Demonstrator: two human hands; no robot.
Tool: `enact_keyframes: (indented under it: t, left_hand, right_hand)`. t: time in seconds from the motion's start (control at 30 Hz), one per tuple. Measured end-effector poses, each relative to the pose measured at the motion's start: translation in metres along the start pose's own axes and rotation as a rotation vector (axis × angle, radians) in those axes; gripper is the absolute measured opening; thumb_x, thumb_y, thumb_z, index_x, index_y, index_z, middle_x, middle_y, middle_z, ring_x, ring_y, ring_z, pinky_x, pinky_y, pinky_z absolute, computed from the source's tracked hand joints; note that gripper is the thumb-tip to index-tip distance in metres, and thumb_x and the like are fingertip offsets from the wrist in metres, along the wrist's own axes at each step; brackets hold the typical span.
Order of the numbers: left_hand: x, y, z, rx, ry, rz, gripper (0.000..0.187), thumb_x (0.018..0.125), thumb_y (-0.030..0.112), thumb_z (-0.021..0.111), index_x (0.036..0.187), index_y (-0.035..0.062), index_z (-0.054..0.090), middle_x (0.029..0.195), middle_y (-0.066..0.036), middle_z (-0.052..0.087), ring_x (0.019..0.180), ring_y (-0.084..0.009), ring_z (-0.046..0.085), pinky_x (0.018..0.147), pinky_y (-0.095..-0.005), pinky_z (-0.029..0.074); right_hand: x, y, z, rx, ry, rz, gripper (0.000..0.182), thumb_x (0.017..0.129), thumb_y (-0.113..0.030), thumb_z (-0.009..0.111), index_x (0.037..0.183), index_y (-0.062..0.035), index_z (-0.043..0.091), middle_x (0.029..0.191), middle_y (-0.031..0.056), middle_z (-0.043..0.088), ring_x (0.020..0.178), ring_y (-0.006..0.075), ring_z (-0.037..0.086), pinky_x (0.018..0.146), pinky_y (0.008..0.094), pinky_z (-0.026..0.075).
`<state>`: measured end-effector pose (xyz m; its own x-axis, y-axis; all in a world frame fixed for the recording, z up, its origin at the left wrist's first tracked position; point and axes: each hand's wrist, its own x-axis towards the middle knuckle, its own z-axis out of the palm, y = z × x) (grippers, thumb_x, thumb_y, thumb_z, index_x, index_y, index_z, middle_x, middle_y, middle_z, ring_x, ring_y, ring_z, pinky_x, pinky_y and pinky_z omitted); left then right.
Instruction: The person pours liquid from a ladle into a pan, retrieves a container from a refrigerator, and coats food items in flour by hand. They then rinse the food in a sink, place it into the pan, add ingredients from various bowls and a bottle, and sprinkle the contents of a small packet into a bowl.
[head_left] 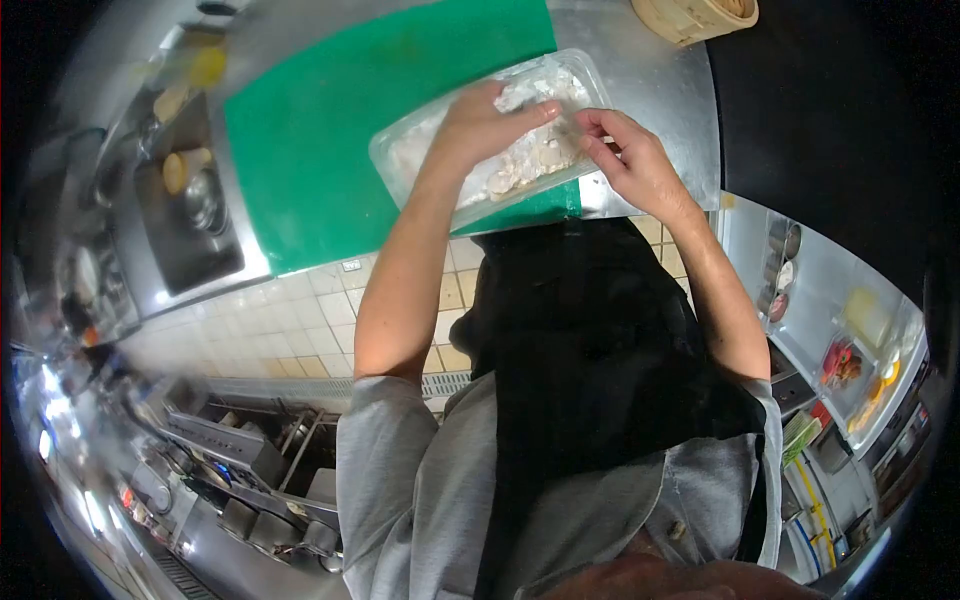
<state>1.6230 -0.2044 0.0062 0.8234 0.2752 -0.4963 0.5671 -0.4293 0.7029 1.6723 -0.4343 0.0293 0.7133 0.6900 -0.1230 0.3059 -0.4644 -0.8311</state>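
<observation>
A clear plastic tub point(408, 190) lies at a slant across the green cutting board point(310, 130) and the steel counter. White powder and pale, floury pieces point(525, 170) fill it; their exact kind is not clear. My left hand point(485, 128) reaches over the tub's middle, thumb stretched out towards the right and the other fingers partly hidden against the powdery contents. At the tub's right end, my right hand point(635, 160) has its fingers bent and thumb near the fingertips. Anything between those fingertips is too small to make out.
A bamboo steamer point(690, 18) stands at the counter's far right. To the left is a sink point(185, 225) holding a metal strainer or bowl. A black surface point(810, 120) adjoins the counter on the right, near a unit with food containers point(845, 365).
</observation>
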Motion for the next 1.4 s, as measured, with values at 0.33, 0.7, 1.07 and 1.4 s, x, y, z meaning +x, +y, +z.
enact_keyframes:
  t: [0.33, 0.7, 1.07, 1.4]
  left_hand:
    - [0.001, -0.023, -0.009, -0.609, -0.258, -0.249, 0.090, 0.081, 0.057, 0.073, 0.144, -0.0012, 0.046, 0.147, -0.022, 0.045, 0.142, -0.0308, 0.034, 0.115, -0.0462, 0.025]
    - [-0.009, -0.019, -0.011, -0.594, -0.251, -0.220, 0.064, 0.087, 0.041, 0.075, 0.133, 0.0009, 0.057, 0.129, -0.012, 0.061, 0.118, -0.0195, 0.055, 0.098, -0.0339, 0.045]
    - [-0.025, -0.020, -0.006, -0.802, -0.273, -0.188, 0.067, 0.089, 0.042, 0.072, 0.132, -0.0059, 0.055, 0.131, -0.016, 0.059, 0.123, -0.0212, 0.053, 0.105, -0.0330, 0.038]
    - [-0.037, -0.017, -0.019, -0.593, -0.307, -0.041, 0.051, 0.095, 0.039, 0.065, 0.130, 0.0007, 0.060, 0.121, -0.007, 0.064, 0.117, -0.0165, 0.054, 0.098, -0.0317, 0.042]
  right_hand:
    - [-0.005, 0.005, 0.008, 0.077, -0.022, 0.083, 0.030, 0.097, -0.017, 0.063, 0.124, -0.0034, 0.060, 0.103, 0.0087, 0.067, 0.093, 0.0167, 0.064, 0.080, 0.0313, 0.054]
    - [0.001, -0.005, 0.010, 0.101, 0.013, 0.006, 0.036, 0.096, -0.020, 0.062, 0.126, -0.0015, 0.058, 0.110, 0.0170, 0.064, 0.097, 0.0267, 0.065, 0.082, 0.0364, 0.053]
    - [0.008, -0.015, 0.011, 0.133, 0.016, 0.040, 0.043, 0.096, -0.027, 0.064, 0.130, -0.0017, 0.057, 0.123, 0.0200, 0.060, 0.113, 0.0307, 0.062, 0.092, 0.0377, 0.053]
    - [0.020, -0.008, -0.002, -0.035, 0.108, -0.225, 0.044, 0.093, -0.019, 0.065, 0.133, -0.0034, 0.054, 0.129, 0.0204, 0.058, 0.125, 0.0337, 0.053, 0.103, 0.0397, 0.045]
